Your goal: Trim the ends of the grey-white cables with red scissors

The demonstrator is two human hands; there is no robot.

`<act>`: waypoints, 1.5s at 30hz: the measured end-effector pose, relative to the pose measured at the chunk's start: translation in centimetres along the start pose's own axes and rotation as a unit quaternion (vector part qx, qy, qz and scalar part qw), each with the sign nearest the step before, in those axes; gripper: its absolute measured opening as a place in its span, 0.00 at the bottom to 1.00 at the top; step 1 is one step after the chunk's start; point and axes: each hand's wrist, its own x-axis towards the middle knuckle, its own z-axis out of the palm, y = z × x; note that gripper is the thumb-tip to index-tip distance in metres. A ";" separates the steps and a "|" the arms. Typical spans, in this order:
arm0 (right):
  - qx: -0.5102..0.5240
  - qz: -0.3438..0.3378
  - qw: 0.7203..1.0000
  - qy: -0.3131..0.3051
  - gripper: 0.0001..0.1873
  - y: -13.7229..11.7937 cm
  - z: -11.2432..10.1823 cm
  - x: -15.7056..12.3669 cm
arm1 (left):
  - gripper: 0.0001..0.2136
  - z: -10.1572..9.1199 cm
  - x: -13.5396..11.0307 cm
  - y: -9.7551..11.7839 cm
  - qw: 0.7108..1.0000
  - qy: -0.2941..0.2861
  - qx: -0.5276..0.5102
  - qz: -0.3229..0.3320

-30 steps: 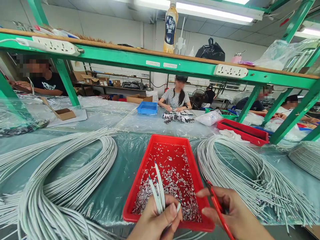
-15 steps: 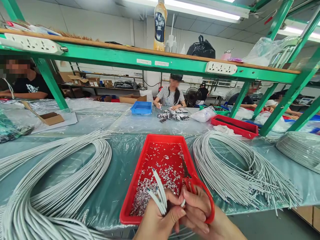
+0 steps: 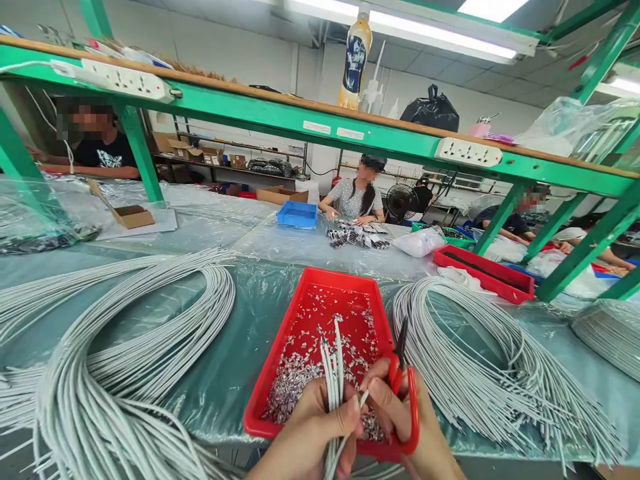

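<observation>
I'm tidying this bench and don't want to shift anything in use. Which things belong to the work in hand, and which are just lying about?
In use:
left hand gripping cable ends
right hand holding red scissors
red tray of snippings
cable coils

Lying about:
blue tray
cardboard box
bottle on the shelf
black bag

The scene is brightly lit from the ceiling tube (image 3: 400, 27), blown out to white. Glare is thrown across the plastic sheet (image 3: 280, 247) below it. Lines far from the tube are bent by wide-angle distortion. Faces are blurred out.
</observation>
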 end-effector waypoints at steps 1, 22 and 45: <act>-0.008 -0.017 1.000 0.006 0.14 -0.1 0.2 -0.1 | 0.19 0.0 -0.1 0.0 1.000 -0.002 -0.012 -0.021; 0.062 0.068 0.996 -0.004 0.23 0.7 0.7 -0.1 | 0.15 0.1 -1.2 -0.5 0.998 -0.015 0.014 0.052; -0.237 -0.032 0.971 0.017 0.15 -0.4 -3.8 2.6 | 0.24 0.4 -0.4 -2.0 0.978 0.150 0.115 0.088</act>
